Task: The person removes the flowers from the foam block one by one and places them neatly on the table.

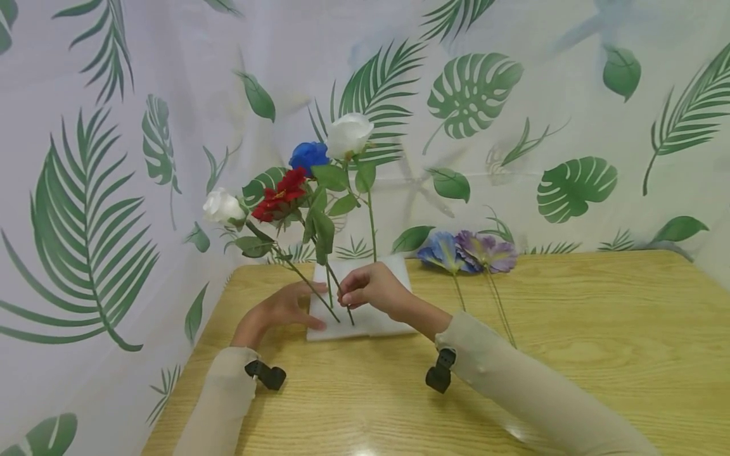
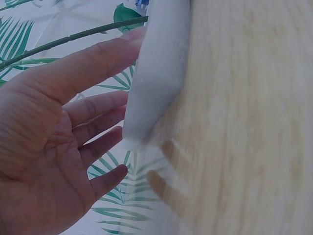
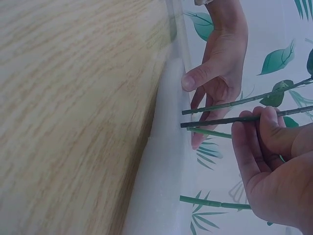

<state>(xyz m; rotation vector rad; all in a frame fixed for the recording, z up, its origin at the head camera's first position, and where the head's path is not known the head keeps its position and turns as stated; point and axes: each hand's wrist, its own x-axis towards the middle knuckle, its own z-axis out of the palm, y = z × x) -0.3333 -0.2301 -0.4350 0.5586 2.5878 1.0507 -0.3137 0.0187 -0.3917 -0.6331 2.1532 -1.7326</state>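
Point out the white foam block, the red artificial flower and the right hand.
white foam block (image 1: pixel 381 322): head view, bare top surface near its front edge.
red artificial flower (image 1: pixel 281 194): head view, middle of the red petals.
right hand (image 1: pixel 372 288): head view, back of the hand, pinching a green stem.

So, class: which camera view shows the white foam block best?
The head view: the white foam block shows whole on the table, stems standing in it. The left wrist view shows only one edge by the left hand; the right wrist view shows a side strip.

A staged tabletop set: wooden table (image 1: pixel 570 354) before a leaf-print backdrop (image 1: pixel 513 95).
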